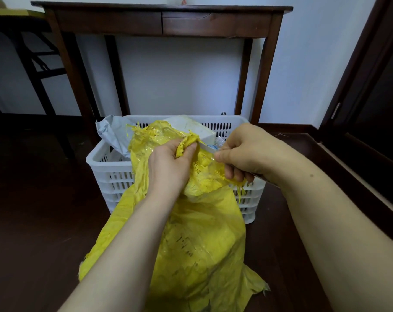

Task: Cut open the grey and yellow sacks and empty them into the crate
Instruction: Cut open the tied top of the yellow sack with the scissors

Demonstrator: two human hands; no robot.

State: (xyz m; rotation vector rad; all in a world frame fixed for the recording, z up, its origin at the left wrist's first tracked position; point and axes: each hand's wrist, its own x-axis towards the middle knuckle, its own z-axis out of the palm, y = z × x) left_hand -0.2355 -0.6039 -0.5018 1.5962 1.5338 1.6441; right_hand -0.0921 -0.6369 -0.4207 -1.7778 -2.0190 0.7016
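A yellow woven sack (197, 239) leans against the front of a white slatted crate (107, 176), with its frayed top draped over the rim. My left hand (168, 163) grips a bunched fold of the sack's top. My right hand (242, 149) holds a knife whose pale blade (208, 148) points left into the yellow fabric beside my left fingers. A grey sack (111, 134) lies crumpled in the crate's back left corner. A white box (191, 126) and some blue and clear items sit inside the crate, partly hidden by the sack.
A dark wooden table (161, 19) stands against the white wall just behind the crate. A dark chair frame (38, 64) is at the left and a dark door frame (360, 86) at the right. The floor (38, 221) is dark wood.
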